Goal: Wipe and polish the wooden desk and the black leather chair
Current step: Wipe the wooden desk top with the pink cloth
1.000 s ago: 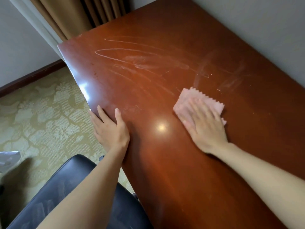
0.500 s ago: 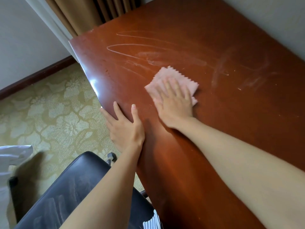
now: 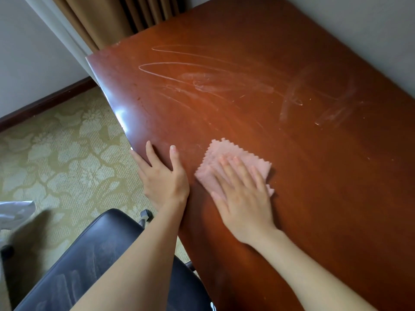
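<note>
A glossy reddish-brown wooden desk (image 3: 303,164) fills the right and centre, with pale wipe streaks (image 3: 213,79) across its far part. My right hand (image 3: 242,196) lies flat, fingers spread, pressing a folded pink cloth (image 3: 224,156) with zigzag edges onto the desk near its left edge. My left hand (image 3: 162,176) rests flat on the desk's left edge, fingers apart, holding nothing, just left of the cloth. The black leather chair (image 3: 89,261) sits below my left forearm at the bottom left; its seat shows dusty smears.
Patterned beige carpet (image 3: 56,153) covers the floor on the left. Brown curtains (image 3: 112,19) hang behind the desk's far corner. A grey wall runs along the desk's right side. A pale plastic object (image 3: 15,212) pokes in at the left edge.
My right hand slid the pink cloth toward the far left, then back toward me and slightly right. My left hand stayed planted on the desk's edge.
</note>
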### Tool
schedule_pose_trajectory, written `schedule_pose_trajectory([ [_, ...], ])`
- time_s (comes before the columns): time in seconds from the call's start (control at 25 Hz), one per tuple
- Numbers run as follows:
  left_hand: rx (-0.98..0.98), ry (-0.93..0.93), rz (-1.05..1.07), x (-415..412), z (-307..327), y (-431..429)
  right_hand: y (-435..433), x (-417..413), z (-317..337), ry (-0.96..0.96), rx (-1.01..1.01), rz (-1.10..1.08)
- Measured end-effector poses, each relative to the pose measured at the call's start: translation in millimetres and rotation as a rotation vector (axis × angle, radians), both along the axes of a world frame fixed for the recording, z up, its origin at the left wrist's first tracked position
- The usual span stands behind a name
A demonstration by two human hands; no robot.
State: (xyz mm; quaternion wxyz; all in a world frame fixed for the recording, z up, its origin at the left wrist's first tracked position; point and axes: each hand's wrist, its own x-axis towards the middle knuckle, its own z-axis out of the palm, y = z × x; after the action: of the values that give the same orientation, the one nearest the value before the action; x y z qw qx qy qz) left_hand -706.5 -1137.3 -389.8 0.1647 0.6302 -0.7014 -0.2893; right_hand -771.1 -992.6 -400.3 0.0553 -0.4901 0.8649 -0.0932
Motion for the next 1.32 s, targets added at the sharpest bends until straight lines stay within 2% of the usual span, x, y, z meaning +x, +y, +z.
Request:
schedule_pose_trajectory([
  [0.28, -0.037, -0.009, 0.024, -0.5, -5.3, 1.7, -10.6, -114.8, 9.2, 0.051, 0.208, -0.272],
  [0.48, -0.041, 0.011, 0.025, -1.3, -5.7, -0.3, -64.5, -170.3, 14.5, -0.035, 0.303, -0.365],
  [0.6, -0.028, -0.007, 0.026, -0.5, -6.1, -0.4, -107.6, -159.0, 13.1, -0.089, 0.304, -0.277],
  [0.84, -0.024, 0.019, 0.034, -0.6, -7.7, -2.3, -138.8, -70.0, 19.9, -0.059, 0.263, 0.118],
  [1.0, -0.047, 0.059, 0.037, -0.8, -5.8, -1.9, -88.2, -28.2, 15.1, -0.037, 0.158, 0.313],
  [1.08, -0.045, 0.071, 0.046, -1.7, -6.0, -2.2, -50.8, -20.5, 11.1, -0.032, 0.083, 0.313],
  [1.2, -0.082, 0.099, 0.044, 0.2, -8.2, -2.9, 13.1, -19.2, 3.6, 0.039, 0.116, 0.346],
  [1.32, -0.093, 0.044, 0.029, 0.3, -8.6, -3.8, 55.6, -34.0, 9.6, 0.036, 0.12, 0.298],
])
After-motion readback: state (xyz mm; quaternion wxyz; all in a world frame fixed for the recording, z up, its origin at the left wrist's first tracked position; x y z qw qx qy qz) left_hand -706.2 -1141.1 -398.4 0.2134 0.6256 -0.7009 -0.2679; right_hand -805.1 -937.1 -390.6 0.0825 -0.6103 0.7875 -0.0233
